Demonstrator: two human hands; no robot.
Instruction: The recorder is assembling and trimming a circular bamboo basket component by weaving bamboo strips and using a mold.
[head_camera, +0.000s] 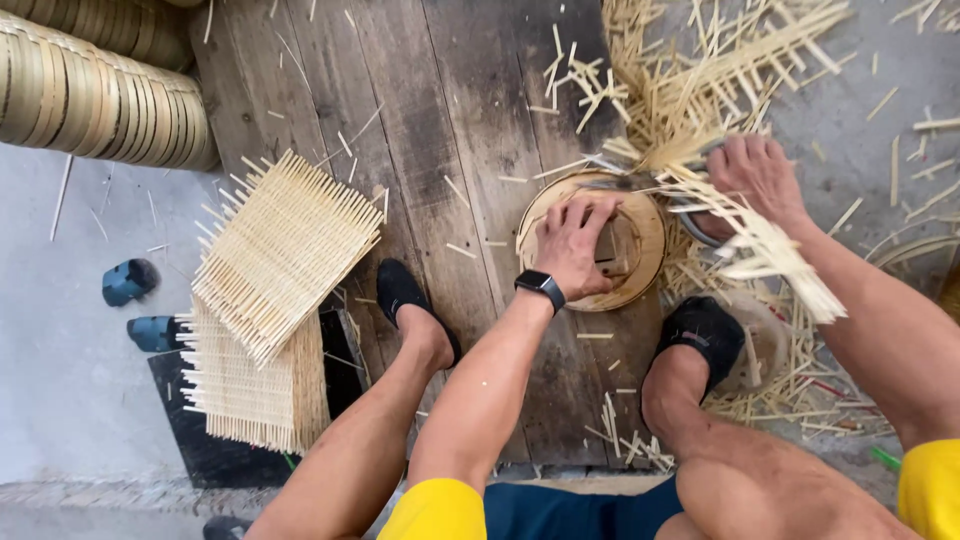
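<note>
My left hand (572, 243), with a dark watch on the wrist, presses down inside a round bamboo hoop frame (648, 232) lying on dark wooden planks (440, 130). My right hand (757, 172) grips a bundle of thin bamboo strips (775, 255) at the hoop's right rim; the strips fan out toward me and to the right. My feet in black shoes (402, 290) rest on either side of the hoop.
Two square woven bamboo mats (280, 260) lie stacked at the left. Stacked round bamboo hoops (90, 95) fill the top left corner. Loose bamboo strips (690, 90) pile up at the top right and around my right foot. Blue slippers (130, 282) sit on grey floor.
</note>
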